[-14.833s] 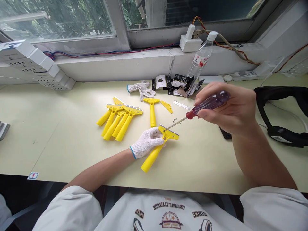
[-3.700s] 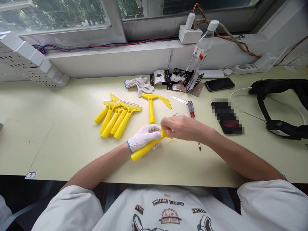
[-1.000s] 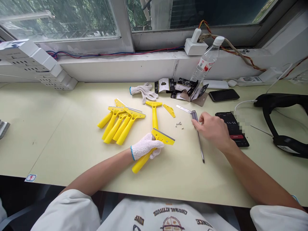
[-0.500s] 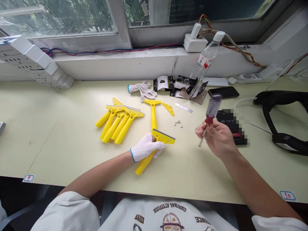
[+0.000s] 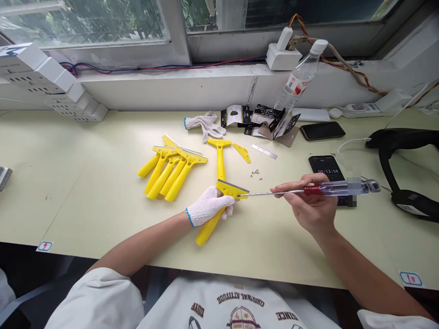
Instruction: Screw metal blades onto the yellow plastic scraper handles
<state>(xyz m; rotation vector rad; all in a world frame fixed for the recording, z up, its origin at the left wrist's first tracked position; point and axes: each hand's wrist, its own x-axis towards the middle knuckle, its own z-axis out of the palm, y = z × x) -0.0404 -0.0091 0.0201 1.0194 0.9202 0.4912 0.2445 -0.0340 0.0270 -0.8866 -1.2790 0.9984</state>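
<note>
We should pin the yellow scraper [image 5: 219, 203] flat on the table [image 5: 103, 214] and line the screwdriver [image 5: 308, 191] square with the screw at its head before turning, so the tip does not slip. Our gloved left hand [image 5: 209, 208] is closed around the scraper's neck, and our bare right hand [image 5: 310, 205] is curled about the screwdriver shaft near its red collar, tip touching the scraper head.

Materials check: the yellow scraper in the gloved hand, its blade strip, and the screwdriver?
Yellow T-shaped scraper: looks like moulded plastic, uniform glossy yellow, rounded handle.
Grey blade strip along its head: probably metal, thin, dull silver edge.
Screwdriver with clear handle: see-through plastic grip with red collar, thin bright shaft, likely steel.
White knit glove on the left hand: visible weave, probably cotton.
</note>
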